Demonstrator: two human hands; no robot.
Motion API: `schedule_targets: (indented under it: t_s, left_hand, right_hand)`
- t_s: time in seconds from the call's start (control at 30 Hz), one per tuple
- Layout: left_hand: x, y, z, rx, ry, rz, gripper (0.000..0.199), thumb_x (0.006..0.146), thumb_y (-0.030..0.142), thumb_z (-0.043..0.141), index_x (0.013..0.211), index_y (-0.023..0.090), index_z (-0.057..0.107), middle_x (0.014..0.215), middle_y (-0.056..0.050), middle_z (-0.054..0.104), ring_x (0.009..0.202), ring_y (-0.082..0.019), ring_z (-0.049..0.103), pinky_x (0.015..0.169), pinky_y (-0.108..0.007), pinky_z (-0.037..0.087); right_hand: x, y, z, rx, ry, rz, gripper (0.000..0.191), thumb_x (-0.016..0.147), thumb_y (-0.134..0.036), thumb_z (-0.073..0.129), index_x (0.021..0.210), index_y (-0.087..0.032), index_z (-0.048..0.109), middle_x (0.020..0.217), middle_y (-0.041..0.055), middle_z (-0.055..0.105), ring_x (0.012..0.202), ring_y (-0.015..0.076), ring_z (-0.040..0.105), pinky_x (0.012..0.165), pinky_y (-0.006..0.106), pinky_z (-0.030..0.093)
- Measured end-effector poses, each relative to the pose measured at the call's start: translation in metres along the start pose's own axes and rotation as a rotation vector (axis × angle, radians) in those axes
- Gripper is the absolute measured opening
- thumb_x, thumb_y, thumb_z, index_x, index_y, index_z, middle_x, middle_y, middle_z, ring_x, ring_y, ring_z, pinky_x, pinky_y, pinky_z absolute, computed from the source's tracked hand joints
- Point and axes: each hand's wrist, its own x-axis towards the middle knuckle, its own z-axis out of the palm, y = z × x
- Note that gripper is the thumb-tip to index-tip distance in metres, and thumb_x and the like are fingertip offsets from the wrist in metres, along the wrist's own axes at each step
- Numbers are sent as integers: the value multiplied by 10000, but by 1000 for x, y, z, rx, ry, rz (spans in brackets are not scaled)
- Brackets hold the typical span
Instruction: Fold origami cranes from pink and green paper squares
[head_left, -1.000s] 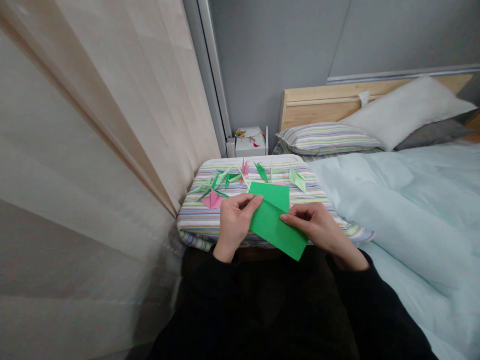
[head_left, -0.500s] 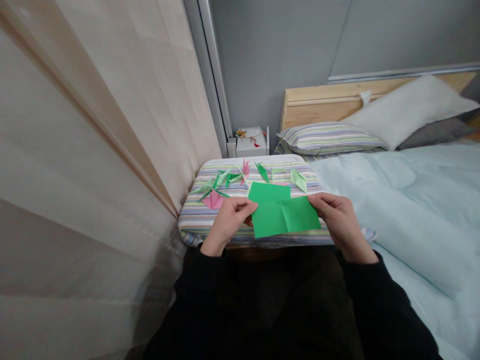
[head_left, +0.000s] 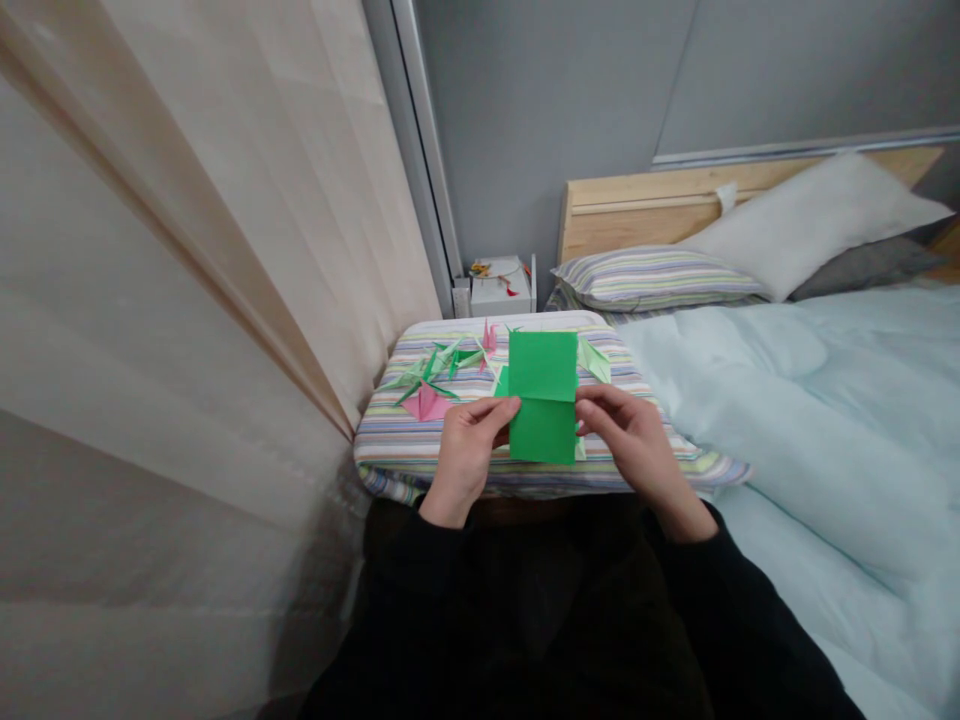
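Note:
A green sheet of origami paper point(head_left: 543, 366), creased across its middle, is held upright in a tall rectangle above the table. My left hand point(head_left: 471, 445) pinches its left edge near the crease. On the opposite edge, my right hand point(head_left: 630, 445) has thumb and fingers closed on the paper at about the same height. Behind the sheet, part of another green paper point(head_left: 502, 380) shows on the table. To the left lie several folded paper cranes, among them a pink crane point(head_left: 426, 402) and a light green crane point(head_left: 409, 378). A pale green folded piece point(head_left: 595, 360) lies to the right.
The small table wears a striped cloth point(head_left: 382, 440). A beige curtain point(head_left: 300, 200) hangs close on the left, and a bed with a pale blue quilt point(head_left: 810, 400) stands on the right. Beyond the table is a white stand point(head_left: 499, 290) with small items on it.
The green sheet has gone from a wide rectangle with a vertical crease to a tall one with a horizontal crease. My right hand has moved left, closer to my left hand.

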Motion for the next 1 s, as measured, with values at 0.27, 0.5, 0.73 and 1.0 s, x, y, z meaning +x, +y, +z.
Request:
schedule_targets:
  t_s: [0.27,0.5,0.73,1.0]
  left_hand:
    - [-11,2,-7,46,-200,-93,316,662,403,880,698,118,748,690,-38,706,626,-144,636,596,-271,556]
    - [-23,-2,-3,200,-262,-104,456,641,362,894,1010,139,745,887,-63,753,665,-166,651,508,-262,559]
    - [-28,-5,0,185,-279,-119,430,698,355,862,1055,166,713,944,-75,769,771,-226,725,534,-282,593]
    - [-28,-4,-5,185,-345,-110,438,748,454,819,1057,154,737,1038,-104,776,720,-207,713,633,-340,630]
  right_hand:
    - [-10,-13,6,-174,-169,-51,327,913,-422,613,685,-188,595,620,-28,466,609,129,410,570,278,343]
    - [-9,-20,1,-239,-27,-119,231,859,-385,695,739,-188,690,710,14,661,694,176,573,667,307,426]
    - [-9,-23,-2,-250,10,-134,185,831,-359,733,730,-205,733,719,26,729,697,197,635,683,322,478]
    - [-6,-16,-7,-215,4,-96,213,833,-382,718,735,-196,752,713,34,732,681,196,626,652,317,465]
